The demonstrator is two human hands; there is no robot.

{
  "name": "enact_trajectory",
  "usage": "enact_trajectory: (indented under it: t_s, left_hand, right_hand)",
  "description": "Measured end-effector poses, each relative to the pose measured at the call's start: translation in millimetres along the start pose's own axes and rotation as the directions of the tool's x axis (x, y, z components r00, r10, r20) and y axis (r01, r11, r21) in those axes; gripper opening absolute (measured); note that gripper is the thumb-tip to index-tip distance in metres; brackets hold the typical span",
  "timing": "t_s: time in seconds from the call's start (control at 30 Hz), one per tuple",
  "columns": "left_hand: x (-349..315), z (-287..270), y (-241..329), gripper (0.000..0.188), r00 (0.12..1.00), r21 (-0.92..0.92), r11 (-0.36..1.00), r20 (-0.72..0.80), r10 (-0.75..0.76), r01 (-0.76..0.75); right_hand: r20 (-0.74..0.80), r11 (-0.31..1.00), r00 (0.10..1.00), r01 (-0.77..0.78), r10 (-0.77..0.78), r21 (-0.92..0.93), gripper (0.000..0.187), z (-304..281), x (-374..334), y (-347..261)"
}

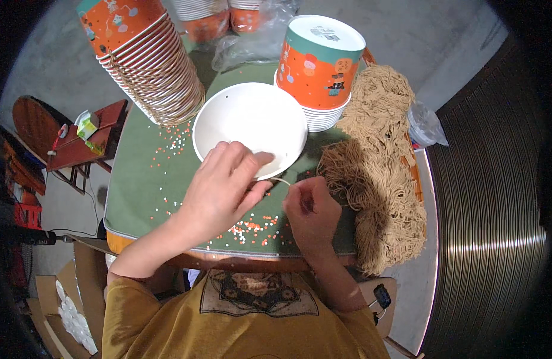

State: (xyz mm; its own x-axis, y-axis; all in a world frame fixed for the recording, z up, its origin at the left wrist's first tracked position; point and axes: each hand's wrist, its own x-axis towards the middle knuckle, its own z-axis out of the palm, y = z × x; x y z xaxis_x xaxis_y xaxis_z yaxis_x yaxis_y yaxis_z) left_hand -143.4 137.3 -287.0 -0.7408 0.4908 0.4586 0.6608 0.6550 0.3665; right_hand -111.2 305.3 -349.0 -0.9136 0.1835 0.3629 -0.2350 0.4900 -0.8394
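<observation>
A white paper bucket (246, 113) lies tipped on the green cloth, its open mouth facing me, with a small dark hole in its wall at the upper left. My left hand (219, 188) grips its near rim, fingers inside and thumb outside. From that rim a thin beige cord (280, 179) runs to my right hand (313, 209), whose fingers are closed on it. Just right of that hand lies a large heap of beige cords (386, 161), with a darker bunch (351, 170) on its left side.
A leaning stack of orange buckets with cords (153, 72) stands at the left. Upside-down buckets (321, 66) are stacked behind. Orange and white paper dots (252, 230) litter the green cloth (138, 206). Clear plastic bags (252, 48) lie at the back; an open carton (72, 299) sits lower left.
</observation>
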Motion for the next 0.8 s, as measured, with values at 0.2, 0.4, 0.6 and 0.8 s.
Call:
enact_trajectory:
  t_s: [0.2,0.4,0.6,0.8]
  left_hand:
    - [-0.6,2.0,-2.5,0.023,0.976,0.130,0.967,0.007,0.220,-0.219]
    - [-1.6,2.0,-2.9,0.022,0.960,0.170,0.944,0.045,0.277,-0.281]
    - [-1.0,0.8,-1.8,0.027,0.964,0.157,0.951,0.057,0.261,-0.267]
    - [-2.9,-4.8,-1.3,0.034,0.969,0.071,0.966,0.024,0.246,-0.247]
  right_hand:
    - [0.076,0.991,0.995,-0.071,0.063,0.113,0.012,-11.1,-8.0,-12.9]
    - [0.190,0.984,0.979,-0.104,0.075,0.146,0.011,-15.6,-5.9,-16.0]
    - [0.174,0.990,0.985,-0.003,-0.021,0.138,0.012,-13.4,-5.2,-14.3]
    - [0.141,0.986,0.989,-0.055,0.032,0.158,0.012,-14.1,-7.3,-11.9]
